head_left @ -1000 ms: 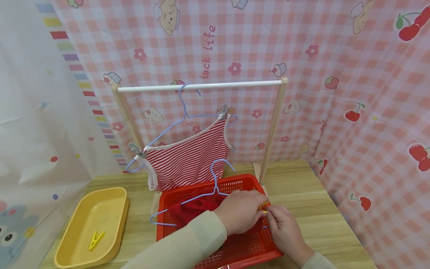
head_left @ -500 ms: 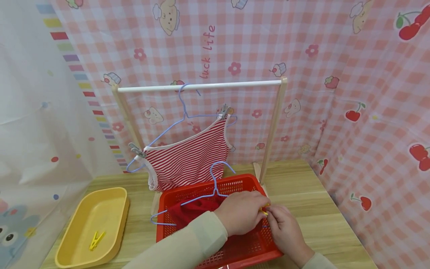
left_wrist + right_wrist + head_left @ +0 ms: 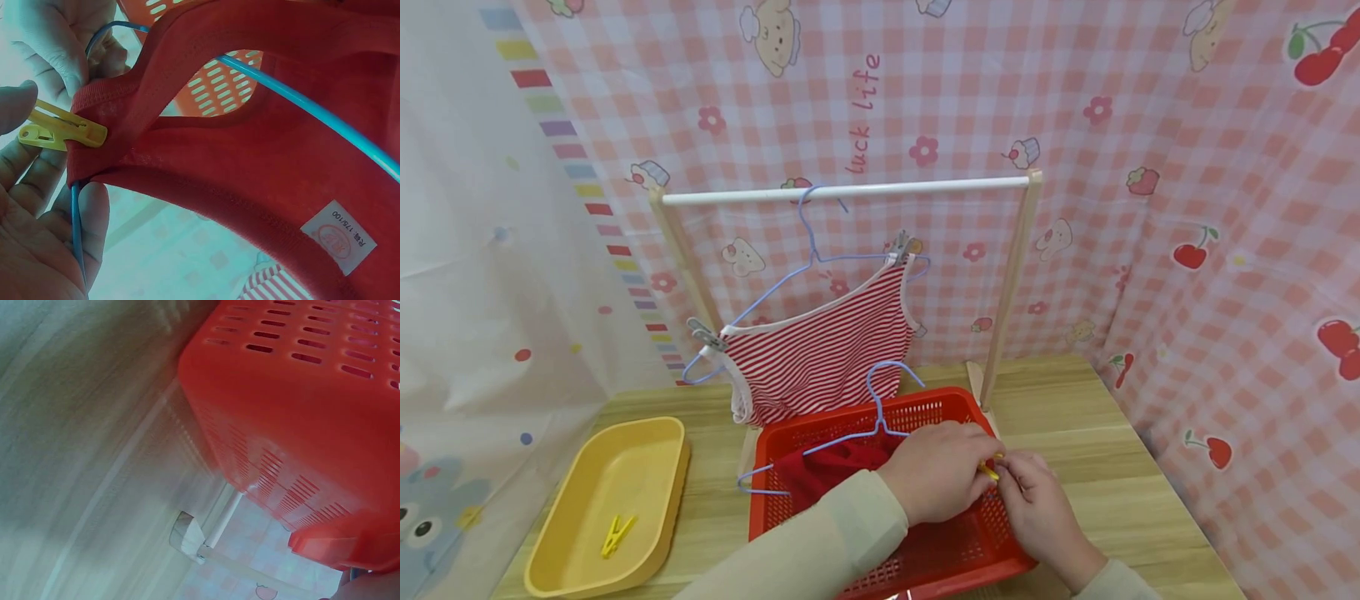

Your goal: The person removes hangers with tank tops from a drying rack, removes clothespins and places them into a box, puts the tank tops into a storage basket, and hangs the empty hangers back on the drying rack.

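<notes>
In the head view my left hand (image 3: pixel 934 473) reaches over the red basket and pinches a yellow clothespin (image 3: pixel 988 472) between thumb and fingers. Seen from the left wrist, the clothespin (image 3: pixel 69 128) lies across the strap of a red tank top (image 3: pixel 187 144), over the end of a blue clothes hanger (image 3: pixel 312 115). My right hand (image 3: pixel 1047 510) meets the left at the basket's right side. Its thumb and fingers pinch the hanger's end beside the strap. Much of the tank top is hidden behind my left hand and forearm in the head view.
The red basket (image 3: pixel 1011 557) stands below both hands. Behind it, a wooden rack with a white rod (image 3: pixel 917 190) bears a striped tank top (image 3: pixel 827 350) on a hanger, held by grey clothespins (image 3: pixel 901 248). A yellow tray (image 3: pixel 550 525) at left holds another yellow clothespin (image 3: pixel 617 536).
Both hands stay at the same spot. The hanger's left end has risen slightly, and the right hand and yellow clothespin have shifted a little.
</notes>
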`<state>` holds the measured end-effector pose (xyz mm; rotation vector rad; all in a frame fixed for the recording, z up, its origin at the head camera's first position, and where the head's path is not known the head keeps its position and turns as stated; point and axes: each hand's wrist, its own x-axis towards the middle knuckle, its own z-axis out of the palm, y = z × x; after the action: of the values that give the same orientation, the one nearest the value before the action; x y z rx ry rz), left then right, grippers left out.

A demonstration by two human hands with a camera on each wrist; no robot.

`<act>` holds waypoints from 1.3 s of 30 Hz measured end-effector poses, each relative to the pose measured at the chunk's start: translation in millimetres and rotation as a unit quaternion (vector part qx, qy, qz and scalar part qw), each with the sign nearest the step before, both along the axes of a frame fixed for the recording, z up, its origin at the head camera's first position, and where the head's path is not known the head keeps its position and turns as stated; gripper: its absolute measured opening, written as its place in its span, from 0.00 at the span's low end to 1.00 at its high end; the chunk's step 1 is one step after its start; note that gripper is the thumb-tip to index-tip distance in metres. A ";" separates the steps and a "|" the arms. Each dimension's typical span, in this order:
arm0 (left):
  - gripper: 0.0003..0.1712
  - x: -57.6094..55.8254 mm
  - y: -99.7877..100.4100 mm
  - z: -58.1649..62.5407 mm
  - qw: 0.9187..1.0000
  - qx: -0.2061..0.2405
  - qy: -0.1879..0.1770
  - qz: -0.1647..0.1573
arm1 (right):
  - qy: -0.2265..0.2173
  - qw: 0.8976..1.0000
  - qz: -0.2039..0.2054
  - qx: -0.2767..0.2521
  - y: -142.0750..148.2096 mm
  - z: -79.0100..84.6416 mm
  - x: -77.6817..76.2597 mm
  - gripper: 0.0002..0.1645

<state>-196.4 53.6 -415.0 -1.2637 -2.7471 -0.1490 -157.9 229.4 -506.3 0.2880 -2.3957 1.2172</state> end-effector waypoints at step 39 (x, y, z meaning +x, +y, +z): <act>0.10 -1.8 -1.5 -4.9 1.000 0.012 0.009 -0.012 | 0.026 0.999 0.007 -0.026 -1.1 -7.7 0.9 0.17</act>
<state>-198.2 52.1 -419.9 -1.2852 -2.7089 -0.1704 -157.0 228.3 -514.0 0.3178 -2.3179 1.2602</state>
